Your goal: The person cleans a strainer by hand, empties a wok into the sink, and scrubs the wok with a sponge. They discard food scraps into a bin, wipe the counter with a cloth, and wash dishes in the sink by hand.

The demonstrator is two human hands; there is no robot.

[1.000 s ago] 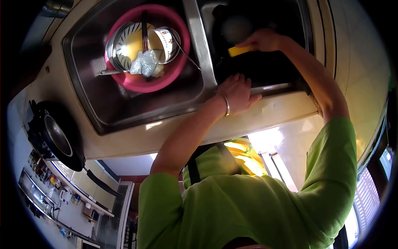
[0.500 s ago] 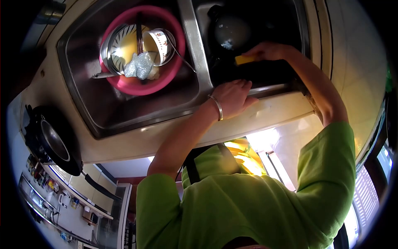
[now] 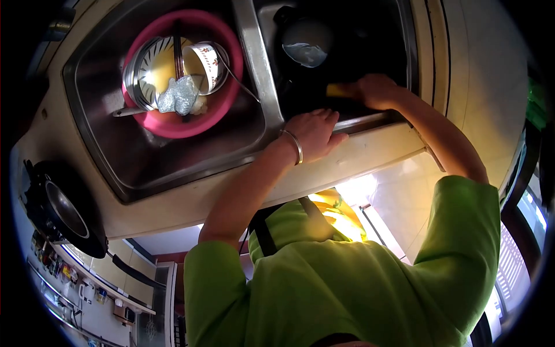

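Note:
My right hand (image 3: 378, 91) is closed around a yellow sponge (image 3: 341, 90), low over the dark right basin (image 3: 409, 52). Under and behind it is a large black pan-like vessel, its outline mostly lost in shadow, with a shiny patch of liquid (image 3: 307, 45). My left hand (image 3: 312, 134), with a bangle at the wrist, lies on the sink's front rim (image 3: 358, 124). Its thumb is spread away from the fingers, and the fingertips reach the basin's edge, partly hidden in the dark.
A pink tub (image 3: 228, 110) stands in the left basin (image 3: 104, 139), holding a patterned bowl (image 3: 211, 65), chopsticks (image 3: 177, 52) and a silvery scrubbing cloth (image 3: 179, 95). A black frying pan (image 3: 69, 211) rests on the counter at left, its handle past the edge.
My right hand has moved slightly down in the basin with the sponge, which shows less now. The whole view has shifted a little; my left hand stays on the rim.

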